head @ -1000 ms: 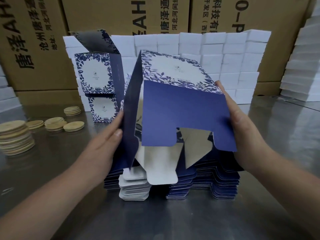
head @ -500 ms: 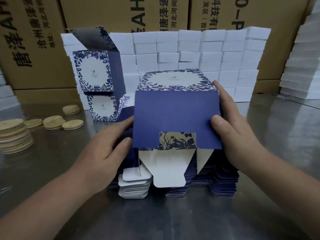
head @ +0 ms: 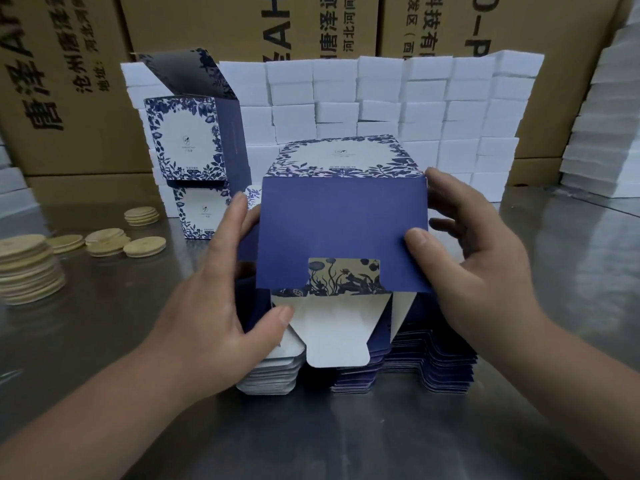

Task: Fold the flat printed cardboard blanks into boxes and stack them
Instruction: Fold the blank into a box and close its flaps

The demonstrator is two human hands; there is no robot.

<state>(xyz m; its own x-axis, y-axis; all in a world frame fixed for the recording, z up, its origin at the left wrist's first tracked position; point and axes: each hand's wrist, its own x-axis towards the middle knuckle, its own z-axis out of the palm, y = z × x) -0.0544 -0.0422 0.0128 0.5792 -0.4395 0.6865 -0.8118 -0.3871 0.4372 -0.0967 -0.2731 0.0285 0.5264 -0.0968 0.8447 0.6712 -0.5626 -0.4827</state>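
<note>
Half-folded blue box (head: 343,230) was held up, centre frame!
Left hand (head: 221,306) gripped its frame-left edge; right hand (head: 474,268) pinched its frame-right edge.

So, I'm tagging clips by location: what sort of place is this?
Probably a packing workshop or small factory. Large brown corrugated shipping cartons stand behind a wall of white foam-like blocks, and a stack of flat blue printed cardboard blanks lies on the steel worktable, below the half-folded blue box.
</note>
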